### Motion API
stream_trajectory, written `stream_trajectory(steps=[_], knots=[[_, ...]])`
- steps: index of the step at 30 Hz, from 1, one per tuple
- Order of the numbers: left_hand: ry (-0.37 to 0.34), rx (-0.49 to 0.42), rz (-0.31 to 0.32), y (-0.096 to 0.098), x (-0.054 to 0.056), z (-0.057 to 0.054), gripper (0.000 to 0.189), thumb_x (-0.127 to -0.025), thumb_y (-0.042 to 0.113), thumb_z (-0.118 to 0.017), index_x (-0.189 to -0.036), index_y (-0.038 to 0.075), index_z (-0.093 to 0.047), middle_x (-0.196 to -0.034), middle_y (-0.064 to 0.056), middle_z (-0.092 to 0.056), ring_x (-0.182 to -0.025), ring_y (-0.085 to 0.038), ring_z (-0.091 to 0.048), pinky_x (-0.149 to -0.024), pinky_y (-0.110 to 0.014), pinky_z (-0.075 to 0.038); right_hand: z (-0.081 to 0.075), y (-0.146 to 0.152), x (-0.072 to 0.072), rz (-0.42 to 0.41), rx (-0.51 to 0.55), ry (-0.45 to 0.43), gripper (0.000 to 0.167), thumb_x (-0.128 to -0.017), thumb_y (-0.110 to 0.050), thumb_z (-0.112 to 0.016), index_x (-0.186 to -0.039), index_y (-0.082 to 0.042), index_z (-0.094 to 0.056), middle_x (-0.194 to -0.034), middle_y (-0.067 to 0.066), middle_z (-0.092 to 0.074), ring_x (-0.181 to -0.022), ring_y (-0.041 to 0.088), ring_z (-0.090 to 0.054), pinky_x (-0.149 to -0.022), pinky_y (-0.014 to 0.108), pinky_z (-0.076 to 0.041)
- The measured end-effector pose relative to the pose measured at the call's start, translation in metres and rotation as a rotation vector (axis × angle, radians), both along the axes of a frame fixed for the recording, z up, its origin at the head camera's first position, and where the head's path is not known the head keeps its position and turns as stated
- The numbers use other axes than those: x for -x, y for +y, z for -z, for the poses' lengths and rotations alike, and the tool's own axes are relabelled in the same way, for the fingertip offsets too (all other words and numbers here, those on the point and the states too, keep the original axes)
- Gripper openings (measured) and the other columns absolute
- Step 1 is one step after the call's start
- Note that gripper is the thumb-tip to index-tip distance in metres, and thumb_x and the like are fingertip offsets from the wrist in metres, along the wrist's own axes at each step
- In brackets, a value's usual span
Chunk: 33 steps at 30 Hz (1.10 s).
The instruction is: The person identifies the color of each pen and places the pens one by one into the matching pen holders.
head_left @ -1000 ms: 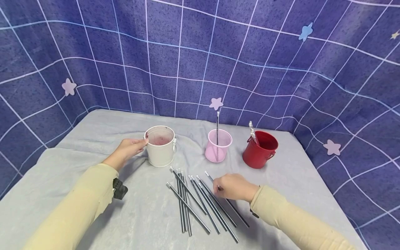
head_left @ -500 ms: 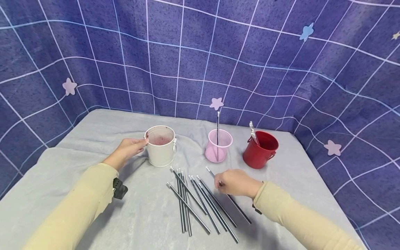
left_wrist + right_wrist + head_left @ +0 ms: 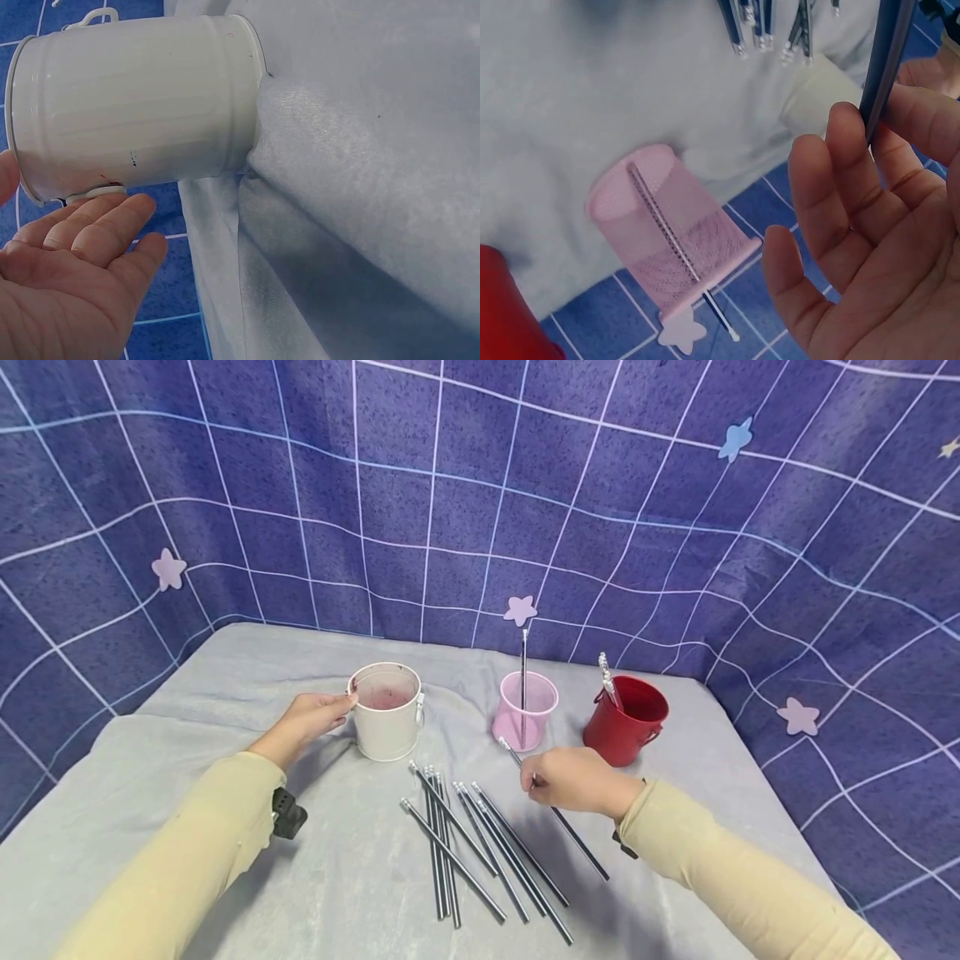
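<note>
My left hand (image 3: 307,720) holds the rim of a white bucket (image 3: 386,733) at its left side. The left wrist view shows the fingers (image 3: 112,229) reaching along the bucket's side at the handle lug. Between thumb and fingers my right hand (image 3: 573,779) pinches a dark pencil (image 3: 581,845), slanted, with its white eraser end toward the pink mesh cup (image 3: 506,727). That cup has one upright pencil (image 3: 524,650) in it. Several dark pencils (image 3: 517,852) lie on the cloth, some crossing, left of my right hand.
A red bucket (image 3: 613,735) stands behind my right hand, with several pencils (image 3: 604,670) leaning inside it. Grey cloth (image 3: 330,877) covers the table. A blue curtain (image 3: 390,510) with white grid lines and stars hangs behind.
My right hand has moved away from the loose pencils, forward and slightly right, carrying its pencil toward the pink cup. The left hand and white bucket stay in place.
</note>
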<state>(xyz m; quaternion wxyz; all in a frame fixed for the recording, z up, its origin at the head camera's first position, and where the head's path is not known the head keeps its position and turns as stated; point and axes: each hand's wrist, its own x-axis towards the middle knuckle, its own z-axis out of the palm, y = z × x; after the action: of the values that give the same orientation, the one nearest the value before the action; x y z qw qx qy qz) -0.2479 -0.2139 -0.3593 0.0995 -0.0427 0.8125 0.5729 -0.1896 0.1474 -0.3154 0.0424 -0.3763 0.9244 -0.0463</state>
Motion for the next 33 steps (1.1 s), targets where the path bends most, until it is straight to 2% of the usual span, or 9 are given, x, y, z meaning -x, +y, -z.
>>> stream_trajectory(steps=[9,15,26,33], knots=[[0.007,-0.020,-0.001,0.000,-0.001,0.000,0.056,-0.102,0.028,-0.043,-0.135,-0.017,-0.037,-0.143,-0.029,-0.034,-0.132,-0.039,-0.036,-0.109,-0.041,-0.035,-0.002,0.003,0.008,0.014,0.094,0.033,0.011,-0.082,-0.008,-0.066,-0.082,-0.019,-0.067,-0.065,-0.013,-0.055,-0.061,0.006,-0.050,-0.054,0.024,-0.047],[-0.007,-0.015,0.003,0.000,-0.002,-0.002,0.058,-0.102,0.029,-0.043,-0.136,-0.017,-0.035,-0.144,-0.029,-0.033,-0.132,-0.039,-0.037,-0.110,-0.042,-0.033,0.000,0.009,0.021,0.096,0.187,0.015,0.007,-0.082,-0.010,-0.067,-0.081,-0.017,-0.066,-0.062,-0.012,-0.054,-0.060,0.008,-0.047,-0.054,0.025,-0.045],[-0.017,0.004,0.011,0.000,-0.002,-0.002,0.059,-0.102,0.030,-0.042,-0.137,-0.017,-0.034,-0.144,-0.029,-0.033,-0.131,-0.039,-0.037,-0.112,-0.044,-0.031,0.003,0.017,0.047,0.197,0.227,0.045,0.003,-0.083,-0.012,-0.065,-0.080,-0.012,-0.065,-0.063,-0.008,-0.052,-0.062,0.012,-0.048,-0.055,0.029,-0.044],[-0.005,-0.022,0.002,-0.001,-0.002,-0.001,0.057,-0.102,0.028,-0.043,-0.136,-0.017,-0.036,-0.143,-0.028,-0.033,-0.132,-0.039,-0.037,-0.111,-0.042,-0.033,0.003,0.018,0.059,0.256,0.268,0.010,0.005,-0.085,-0.011,-0.066,-0.082,-0.014,-0.063,-0.068,-0.005,-0.057,-0.066,0.014,-0.051,-0.060,0.033,-0.046]])
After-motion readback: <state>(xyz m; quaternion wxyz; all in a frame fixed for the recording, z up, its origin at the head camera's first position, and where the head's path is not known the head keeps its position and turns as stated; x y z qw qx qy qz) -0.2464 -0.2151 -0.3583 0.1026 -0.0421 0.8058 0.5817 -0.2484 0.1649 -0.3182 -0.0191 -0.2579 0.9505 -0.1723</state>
